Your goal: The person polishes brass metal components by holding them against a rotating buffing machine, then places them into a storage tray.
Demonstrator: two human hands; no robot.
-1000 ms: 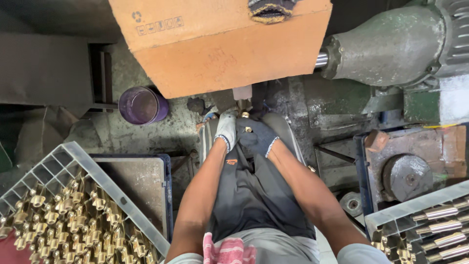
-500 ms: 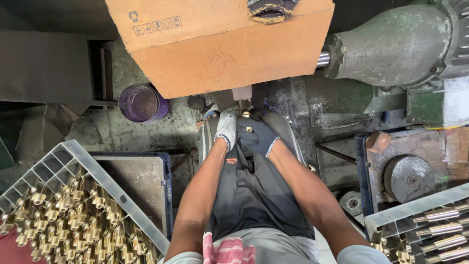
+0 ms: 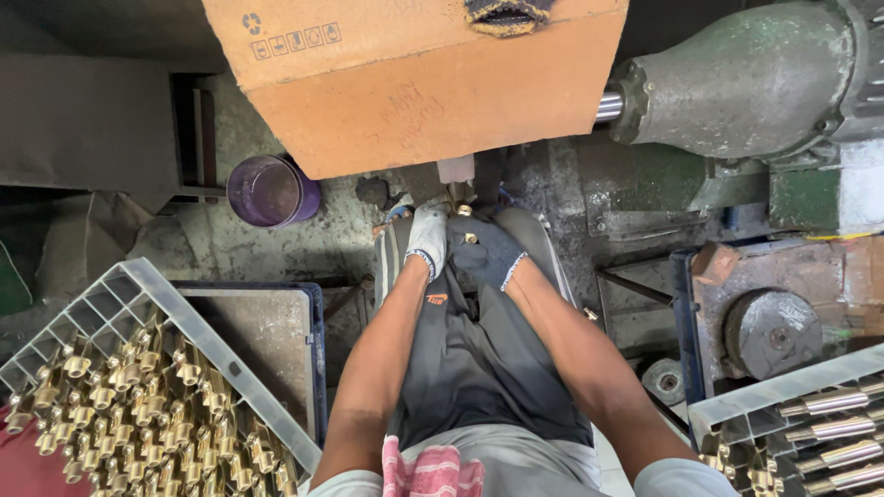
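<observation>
My left hand (image 3: 427, 236) wears a white glove and my right hand (image 3: 486, 250) a dark glove. Both are closed together on a small brass part (image 3: 467, 225), pressed toward the machine just below a large cardboard shield (image 3: 414, 83). The part's far end is hidden under the cardboard. My forearms reach forward over my dark apron (image 3: 479, 359).
A grey crate (image 3: 120, 304) of several brass fittings sits at lower left, beside a blue-rimmed metal tray (image 3: 267, 340). Another crate (image 3: 801, 423) of brass-and-steel parts is at lower right. A purple cup (image 3: 269, 190) stands at left; a green motor housing (image 3: 746, 78) fills the upper right.
</observation>
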